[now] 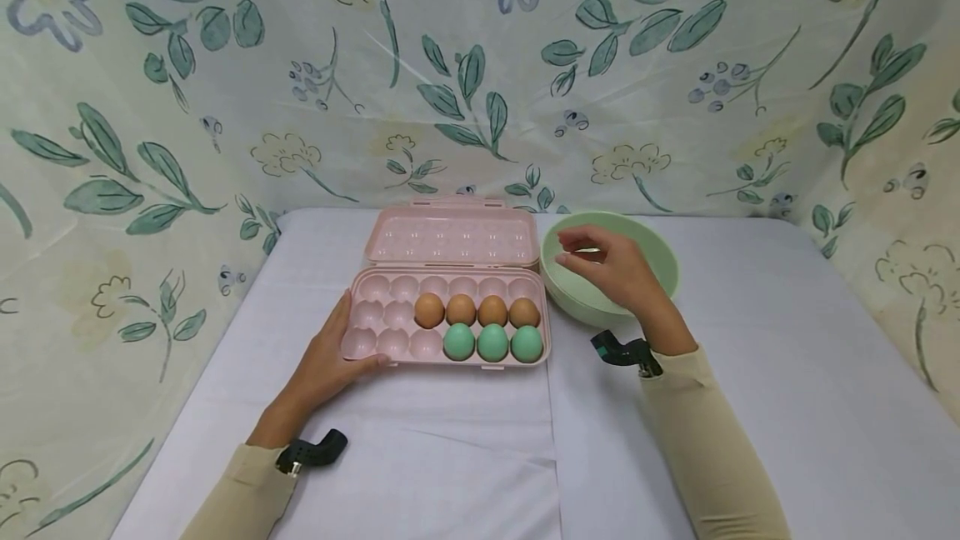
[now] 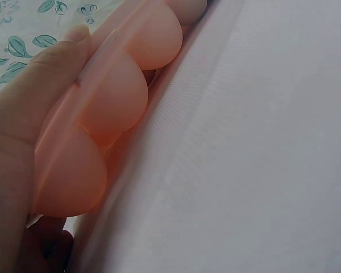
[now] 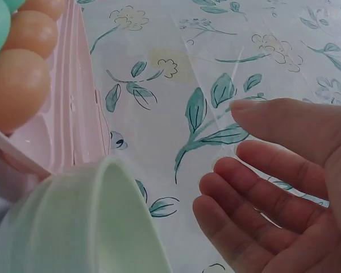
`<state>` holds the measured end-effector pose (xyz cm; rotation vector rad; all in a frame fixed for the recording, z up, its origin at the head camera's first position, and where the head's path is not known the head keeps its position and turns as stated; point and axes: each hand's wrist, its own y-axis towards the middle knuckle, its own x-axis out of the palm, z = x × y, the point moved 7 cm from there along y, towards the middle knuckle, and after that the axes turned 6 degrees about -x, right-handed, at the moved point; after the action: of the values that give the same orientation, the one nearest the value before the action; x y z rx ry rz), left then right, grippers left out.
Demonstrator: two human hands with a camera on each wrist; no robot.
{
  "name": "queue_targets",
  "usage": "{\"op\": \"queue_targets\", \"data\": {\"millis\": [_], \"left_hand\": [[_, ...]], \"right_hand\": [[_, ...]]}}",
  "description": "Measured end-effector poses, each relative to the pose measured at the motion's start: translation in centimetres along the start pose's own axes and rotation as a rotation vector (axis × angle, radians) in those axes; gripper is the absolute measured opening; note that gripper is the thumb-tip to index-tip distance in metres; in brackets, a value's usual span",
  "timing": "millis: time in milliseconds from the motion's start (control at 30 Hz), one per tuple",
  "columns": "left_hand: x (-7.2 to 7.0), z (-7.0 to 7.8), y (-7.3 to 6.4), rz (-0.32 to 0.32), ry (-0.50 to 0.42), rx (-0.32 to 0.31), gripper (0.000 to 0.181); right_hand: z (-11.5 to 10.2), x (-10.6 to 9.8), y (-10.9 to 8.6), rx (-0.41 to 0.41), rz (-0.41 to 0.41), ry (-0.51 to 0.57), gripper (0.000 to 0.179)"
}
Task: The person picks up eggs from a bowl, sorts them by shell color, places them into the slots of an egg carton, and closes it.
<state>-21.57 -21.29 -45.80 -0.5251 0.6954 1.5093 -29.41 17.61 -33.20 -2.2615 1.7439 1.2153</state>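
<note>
A pink egg carton (image 1: 397, 367) lies open on the table, its lid (image 1: 453, 236) folded back. Several brown eggs (image 1: 461, 310) sit in its middle row at the right, with three green eggs (image 1: 492, 343) in the front row. My left hand (image 1: 326, 365) grips the carton's left end, thumb along the front rim; the left wrist view shows the undersides of its cups (image 2: 116, 94). Over a light green bowl (image 1: 663, 261) hovers my right hand (image 1: 611, 265), fingers loosely bent, thumb apart and nothing between them. Part of the bowl's inside is hidden by that hand.
A white cloth (image 1: 457, 457) covers the table, with a crease running forward from the carton's right end. Floral fabric (image 1: 465, 65) hangs behind and at both sides. The bowl stands close against the carton's right side.
</note>
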Motion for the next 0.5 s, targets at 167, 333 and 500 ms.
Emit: {"op": "queue_targets", "data": {"millis": [167, 333, 500], "left_hand": [[0.0, 0.1, 0.0, -0.002, -0.001, 0.005, 0.125], [-0.1, 0.1, 0.0, -0.004, -0.001, 0.008, 0.126], [-0.1, 0.0, 0.0, -0.005, 0.009, 0.012, 0.126]], "right_hand": [[0.9, -1.4, -0.1, 0.013, 0.031, -0.010, 0.036], [1.7, -2.6, -0.3, 0.066, 0.053, -0.046, 0.037], [3.0, -3.5, -0.6, 0.149, 0.040, -0.068, 0.044]]}}
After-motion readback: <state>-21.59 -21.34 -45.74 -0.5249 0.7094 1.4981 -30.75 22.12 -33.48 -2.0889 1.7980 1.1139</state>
